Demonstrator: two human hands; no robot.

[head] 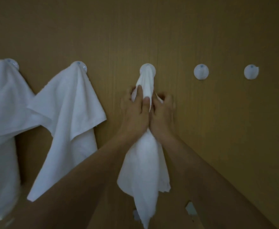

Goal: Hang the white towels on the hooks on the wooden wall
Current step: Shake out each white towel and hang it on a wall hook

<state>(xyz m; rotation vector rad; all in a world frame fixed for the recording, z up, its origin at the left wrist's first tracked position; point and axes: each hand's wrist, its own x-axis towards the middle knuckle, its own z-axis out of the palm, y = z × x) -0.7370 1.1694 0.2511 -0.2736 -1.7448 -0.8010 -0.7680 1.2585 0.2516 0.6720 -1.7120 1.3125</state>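
Item: wooden wall [152, 30], brown, no writing I can read. Five white hooks; two bare [201, 71] [251, 71]. Two towels [1, 100] [69, 109] hung left. Third towel [145, 162] on middle hook [147, 69]; left grip [133, 111] and right grip [162, 111] curled around it.

All I get on my feed is a brown wooden wall [152, 30] filling the view, with faint vertical grain and thin seams. The light is dim and even. Near the bottom edge, small pale patches [191, 209] show, too blurred to identify.
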